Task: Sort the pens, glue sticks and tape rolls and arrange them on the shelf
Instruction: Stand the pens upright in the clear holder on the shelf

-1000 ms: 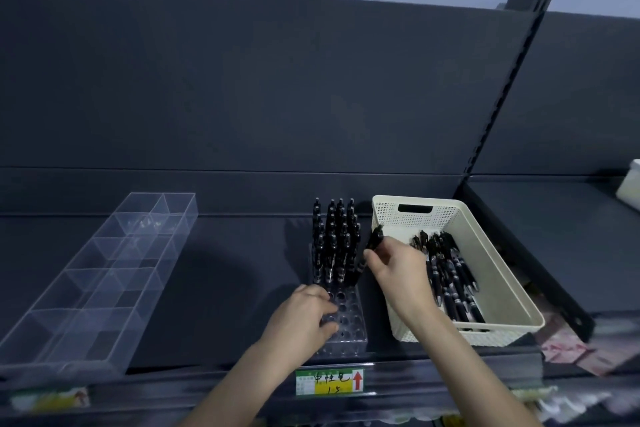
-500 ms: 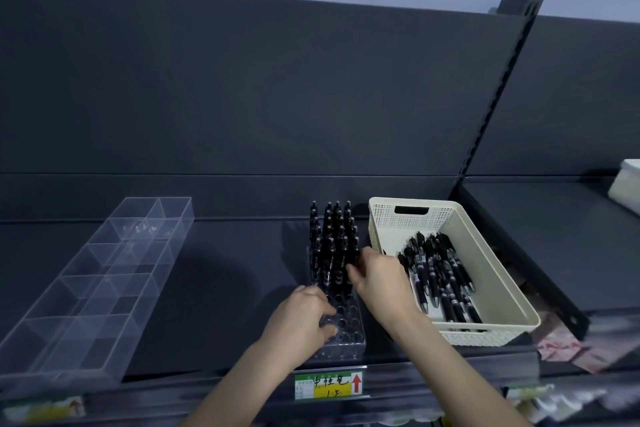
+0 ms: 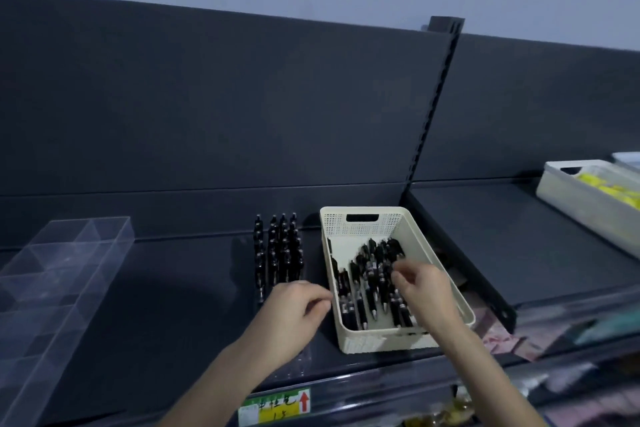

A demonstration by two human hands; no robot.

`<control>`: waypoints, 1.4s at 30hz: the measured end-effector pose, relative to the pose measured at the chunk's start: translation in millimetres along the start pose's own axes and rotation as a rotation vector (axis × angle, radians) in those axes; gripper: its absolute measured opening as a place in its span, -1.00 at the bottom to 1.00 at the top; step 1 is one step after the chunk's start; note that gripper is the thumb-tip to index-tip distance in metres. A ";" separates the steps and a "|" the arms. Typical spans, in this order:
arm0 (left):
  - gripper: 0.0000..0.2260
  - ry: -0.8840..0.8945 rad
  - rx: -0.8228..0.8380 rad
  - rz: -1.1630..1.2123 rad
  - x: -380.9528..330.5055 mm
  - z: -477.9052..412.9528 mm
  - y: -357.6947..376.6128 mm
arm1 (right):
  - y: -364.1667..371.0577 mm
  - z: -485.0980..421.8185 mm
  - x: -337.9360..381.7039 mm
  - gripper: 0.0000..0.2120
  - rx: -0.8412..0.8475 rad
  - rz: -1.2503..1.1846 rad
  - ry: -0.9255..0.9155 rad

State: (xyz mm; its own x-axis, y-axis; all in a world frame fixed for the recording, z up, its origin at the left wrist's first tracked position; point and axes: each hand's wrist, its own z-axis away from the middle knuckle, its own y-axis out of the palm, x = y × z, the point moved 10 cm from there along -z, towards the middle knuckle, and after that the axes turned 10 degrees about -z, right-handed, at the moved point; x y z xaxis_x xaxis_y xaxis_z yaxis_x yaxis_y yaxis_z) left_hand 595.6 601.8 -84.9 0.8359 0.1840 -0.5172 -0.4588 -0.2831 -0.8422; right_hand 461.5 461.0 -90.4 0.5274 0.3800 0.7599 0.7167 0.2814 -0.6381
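Observation:
Several black pens (image 3: pixel 367 282) lie loose in a cream plastic basket (image 3: pixel 377 340) on the dark shelf (image 3: pixel 180 291). To its left, more black pens (image 3: pixel 279 250) stand upright in a clear holed rack, whose front part is hidden under my left hand (image 3: pixel 294 317). That hand rests on the rack with its fingers curled over it. My right hand (image 3: pixel 427 291) is inside the basket, its bent fingertips down among the loose pens. Motion blur hides whether it pinches one.
A clear divided tray (image 3: pixel 62 288) lies on the shelf at the left. A second pale basket (image 3: pixel 568 194) holding yellow items sits on the neighbouring shelf at the right. A slotted upright post (image 3: pixel 429 121) separates the two shelves. A green and yellow price label (image 3: pixel 277 406) marks the front edge.
My right hand carried a pen from the basket to the rack, left it there, and has moved back right into the basket. My left hand has stayed on the rack.

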 end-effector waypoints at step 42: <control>-0.62 -0.508 0.242 -0.236 17.1 -101.4 113.2 | 27.7 -64.1 -54.1 -0.78 0.078 -0.157 0.045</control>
State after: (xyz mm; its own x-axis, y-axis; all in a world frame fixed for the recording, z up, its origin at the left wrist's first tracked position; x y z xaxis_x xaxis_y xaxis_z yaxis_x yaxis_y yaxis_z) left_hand 588.5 477.5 -173.7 0.7022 0.6589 -0.2698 -0.3840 0.0314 -0.9228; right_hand 482.1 391.8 -141.2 0.4335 0.2865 0.8544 0.7552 0.4019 -0.5179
